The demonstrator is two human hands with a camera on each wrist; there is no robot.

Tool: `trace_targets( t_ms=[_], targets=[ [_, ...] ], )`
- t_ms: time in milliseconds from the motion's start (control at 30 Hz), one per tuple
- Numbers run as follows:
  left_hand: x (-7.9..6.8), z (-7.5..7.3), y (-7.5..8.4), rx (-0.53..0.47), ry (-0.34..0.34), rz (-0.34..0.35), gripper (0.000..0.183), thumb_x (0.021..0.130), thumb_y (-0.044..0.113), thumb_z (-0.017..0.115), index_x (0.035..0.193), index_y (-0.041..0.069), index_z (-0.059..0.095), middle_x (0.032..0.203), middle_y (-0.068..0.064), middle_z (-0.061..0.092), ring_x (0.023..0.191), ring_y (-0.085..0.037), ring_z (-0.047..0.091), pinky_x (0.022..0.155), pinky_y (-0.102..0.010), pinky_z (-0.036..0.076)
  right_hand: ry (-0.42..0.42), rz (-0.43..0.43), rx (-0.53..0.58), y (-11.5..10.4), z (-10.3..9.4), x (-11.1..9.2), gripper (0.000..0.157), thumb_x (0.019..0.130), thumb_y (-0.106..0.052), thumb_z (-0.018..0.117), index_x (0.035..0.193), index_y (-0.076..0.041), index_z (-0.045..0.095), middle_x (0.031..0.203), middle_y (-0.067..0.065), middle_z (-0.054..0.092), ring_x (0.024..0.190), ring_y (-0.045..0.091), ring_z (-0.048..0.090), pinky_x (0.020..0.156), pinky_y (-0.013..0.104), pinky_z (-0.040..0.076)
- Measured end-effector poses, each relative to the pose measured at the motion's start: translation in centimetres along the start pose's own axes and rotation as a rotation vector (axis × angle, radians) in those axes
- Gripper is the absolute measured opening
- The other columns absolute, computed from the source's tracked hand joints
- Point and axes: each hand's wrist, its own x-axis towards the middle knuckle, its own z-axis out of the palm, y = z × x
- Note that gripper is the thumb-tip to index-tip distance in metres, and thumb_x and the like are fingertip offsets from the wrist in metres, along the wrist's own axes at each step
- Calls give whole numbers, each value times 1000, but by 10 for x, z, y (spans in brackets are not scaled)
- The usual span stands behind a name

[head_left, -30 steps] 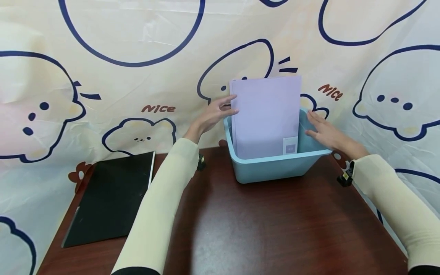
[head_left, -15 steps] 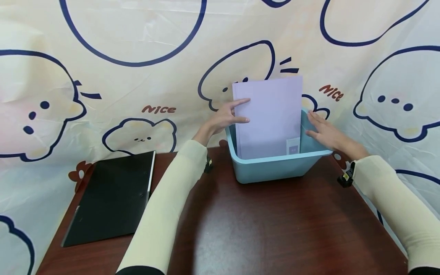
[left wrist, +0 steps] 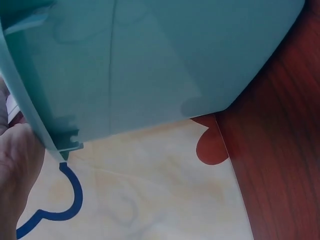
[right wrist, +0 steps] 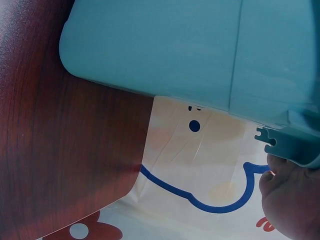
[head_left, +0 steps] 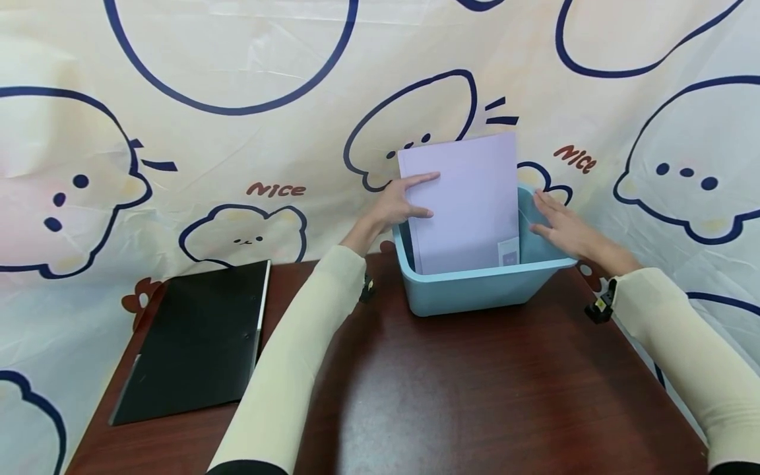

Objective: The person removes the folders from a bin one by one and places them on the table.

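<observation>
A flat lilac folder point(head_left: 466, 204), with a small pale label near its lower right corner, stands upright and slightly tilted in a light blue plastic bin point(head_left: 475, 290). Its lower edge is hidden behind the bin's front wall. My left hand point(head_left: 393, 203) is at the folder's left edge, index finger and thumb stretched across its front face. The other fingers are mostly hidden. Over the bin's right rim lies my right hand point(head_left: 567, 231), its fingers straight. Both wrist views show mainly the bin's outer walls, with part of the left hand point(left wrist: 20, 165) and right hand point(right wrist: 292, 200) by the rim.
On the left of the brown wooden table point(head_left: 475, 389) lies a flat black folder or board point(head_left: 192, 343) with a light strip along its right edge. A cream curtain point(head_left: 237, 152) printed with cartoon outlines hangs directly behind the table and bin.
My left hand has moved right, from the folder's left edge onto its front face. The folder has shifted a little and tilts slightly more. The right hand has stayed on the rim.
</observation>
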Motion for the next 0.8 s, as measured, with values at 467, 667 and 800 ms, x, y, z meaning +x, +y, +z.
trace_targets(
  t_ms=[467, 667, 800],
  targets=[
    [-3, 5, 0, -43, 72, -10, 75, 74, 6, 85, 127, 52, 59, 154, 1, 38, 133, -22, 45, 108, -44, 41, 4, 3, 12, -1, 0, -3, 77, 103, -38, 42, 156, -7, -4, 163, 15, -8, 149, 40, -4, 113, 68, 5],
    [-5, 5, 0, -47, 94, -8, 74, 74, 6, 85, 125, 53, 59, 154, 2, 37, 134, -23, 45, 108, -44, 41, 3, 5, 7, 0, 1, -3, 77, 103, -37, 43, 156, -8, -4, 163, 14, -8, 149, 40, -4, 113, 67, 5],
    [-8, 5, 0, -52, 107, 5, 74, 74, 6, 85, 126, 52, 59, 156, 4, 36, 135, -23, 44, 109, -44, 40, 7, -4, 8, -1, 0, -2, 77, 103, -39, 42, 156, -6, -3, 163, 15, -7, 149, 40, -3, 113, 67, 6]
  ],
)
